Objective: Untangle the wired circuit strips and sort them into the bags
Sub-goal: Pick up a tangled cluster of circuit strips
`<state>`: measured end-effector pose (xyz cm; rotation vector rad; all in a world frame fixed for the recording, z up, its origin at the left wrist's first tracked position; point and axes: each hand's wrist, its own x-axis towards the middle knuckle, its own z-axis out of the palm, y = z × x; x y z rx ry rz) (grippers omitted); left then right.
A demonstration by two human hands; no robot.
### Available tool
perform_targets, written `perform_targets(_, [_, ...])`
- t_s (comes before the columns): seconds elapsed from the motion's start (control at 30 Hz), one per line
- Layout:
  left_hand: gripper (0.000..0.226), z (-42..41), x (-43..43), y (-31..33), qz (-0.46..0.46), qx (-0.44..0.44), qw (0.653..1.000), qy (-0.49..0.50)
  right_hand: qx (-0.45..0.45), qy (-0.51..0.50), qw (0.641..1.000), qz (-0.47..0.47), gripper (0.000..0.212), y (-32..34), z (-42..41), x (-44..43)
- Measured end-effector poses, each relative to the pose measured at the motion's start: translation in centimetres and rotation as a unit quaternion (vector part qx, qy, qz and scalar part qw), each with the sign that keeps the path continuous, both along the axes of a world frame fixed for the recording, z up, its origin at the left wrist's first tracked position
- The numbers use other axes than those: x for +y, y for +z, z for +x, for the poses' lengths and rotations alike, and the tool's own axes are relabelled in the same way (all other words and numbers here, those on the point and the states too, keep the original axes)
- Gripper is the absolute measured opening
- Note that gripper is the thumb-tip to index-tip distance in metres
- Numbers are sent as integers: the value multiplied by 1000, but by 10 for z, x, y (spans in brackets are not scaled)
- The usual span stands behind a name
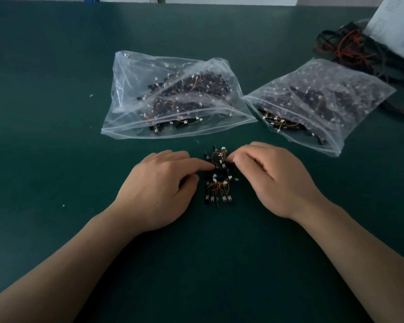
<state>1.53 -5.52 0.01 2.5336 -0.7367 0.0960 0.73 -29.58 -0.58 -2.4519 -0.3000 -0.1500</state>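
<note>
Left hand: the left hand (161, 187) lies palm down on the green table (56, 113). Its forefinger is stretched out and its tip presses on the near edge of the upper bunch (218, 159) of wired strips. Nothing is gripped, and the thumb is tucked in beside the lower bunch (219, 192).
Right hand: the right hand (273, 176) is also knuckles up, with fingers curled. Their tips pinch the orange wires on the right side of the upper bunch.
Strips on the table: both bunches are black strips with white plugs and orange-brown wires. They lie between the two hands. The upper one sits at the fingertips. The lower one sits just toward the person, level with the thumbs and touched by neither set of fingers.
Left bag: the clear left bag (131, 73) lies beyond the hands and holds many more strips. Its mouth faces the person, just past the upper bunch.
Right bag: the right bag (369, 89) lies beside the first, angled, and is also full. It is beyond the right hand and to its right.
Far corner: a tangle of cables (350, 45) in black and red lies against a white perforated box (397, 26), behind the right bag.
</note>
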Motion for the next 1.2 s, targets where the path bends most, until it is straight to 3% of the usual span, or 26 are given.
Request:
perform_targets(0.07, [42,0,-1,0,1,1,1000,1,13,-25,1000,13,46,1,10,4])
perform_targets(0.33, [47,1,-1,0,17,14,1000,-1,70,-9,997,-11,39,11,38,20])
perform_targets(0.9, [45,-6,-2,2,1,14,999,-31,9,-34,999,-17,26,-6,40,16])
perform_targets(1.07, [38,-8,3,3,-47,32,990,-126,0,-59,998,-9,23,-6,41,13])
perform_targets(1.2, [39,-8,3,2,1,8,984,-178,-10,-75,997,-26,21,-7,41,12])
